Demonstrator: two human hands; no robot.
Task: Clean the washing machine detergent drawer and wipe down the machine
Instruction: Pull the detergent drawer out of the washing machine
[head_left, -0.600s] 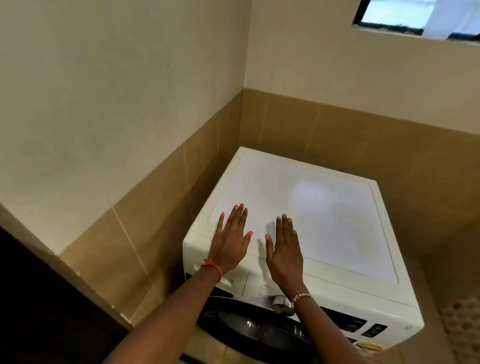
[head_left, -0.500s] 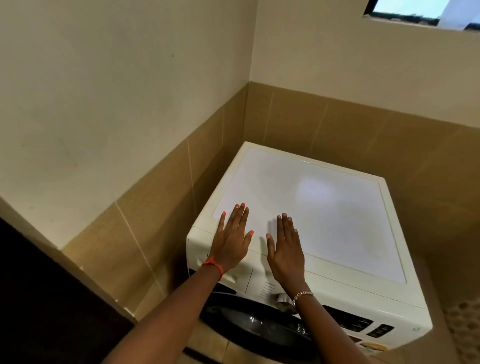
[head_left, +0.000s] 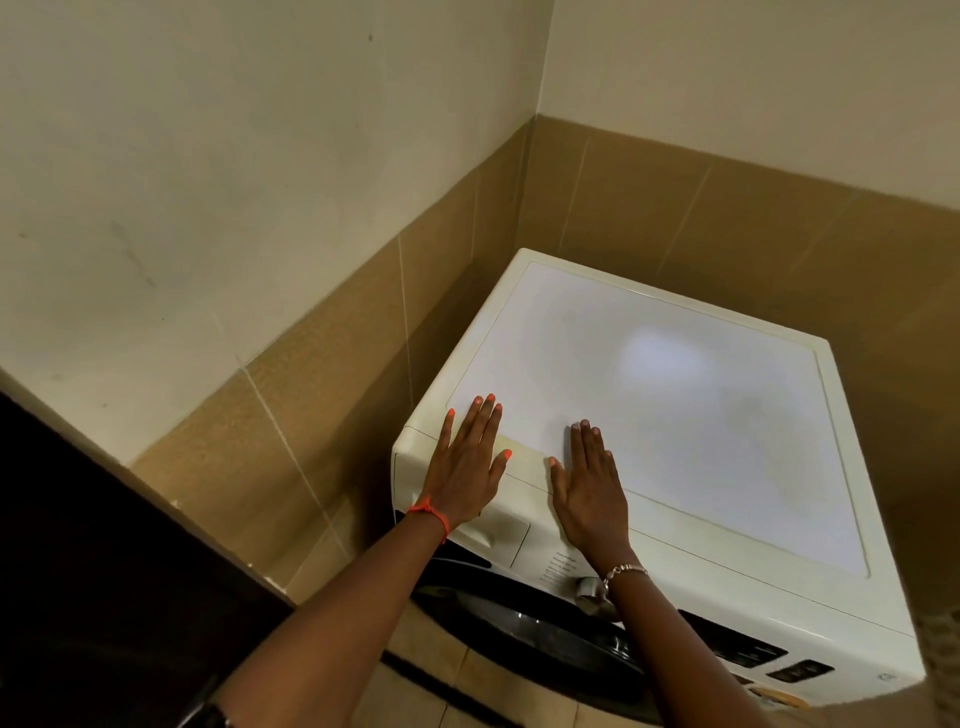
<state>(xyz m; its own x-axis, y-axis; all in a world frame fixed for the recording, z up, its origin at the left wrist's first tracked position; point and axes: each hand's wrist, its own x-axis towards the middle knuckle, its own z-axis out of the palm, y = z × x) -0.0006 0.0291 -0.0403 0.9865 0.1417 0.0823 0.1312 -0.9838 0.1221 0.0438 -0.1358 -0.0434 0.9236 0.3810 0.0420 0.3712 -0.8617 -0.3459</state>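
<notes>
L hand (head_left: 467, 470), R hand (head_left: 589, 491) on washer (head_left: 675, 415) top.

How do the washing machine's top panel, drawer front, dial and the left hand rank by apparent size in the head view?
1. top panel
2. left hand and drawer front: about alike; the hand covers part of it, so unranked
3. dial, smallest, partly hidden

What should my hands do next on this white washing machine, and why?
Probably lower the left hand to the closed white detergent drawer just below it and pull it open. It and the right hand lie flat, empty, on the machine's top.
</notes>
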